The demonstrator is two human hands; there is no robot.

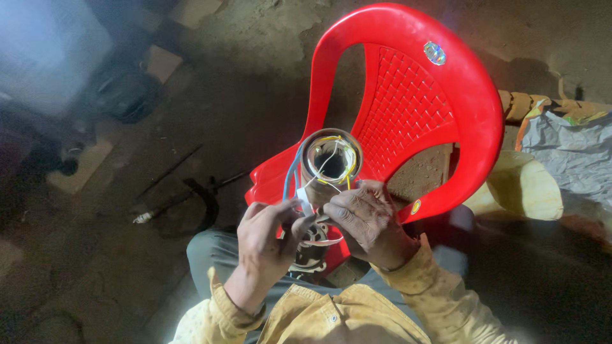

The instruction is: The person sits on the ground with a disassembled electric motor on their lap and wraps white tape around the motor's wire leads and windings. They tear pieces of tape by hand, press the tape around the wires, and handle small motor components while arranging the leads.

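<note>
Both hands hold a round motor [331, 160] over the front edge of a red chair [408, 108]; the left hand [268, 239] pinches its white and blue wires [294, 175]; the right hand [366, 220] is closed around the motor's lower side.

Mustard-yellow jacket [331, 318], stained, with a metal snap button. Long sleeves [417, 271] reaching both wrists. Grey-green trousers [213, 251] beneath.
</note>
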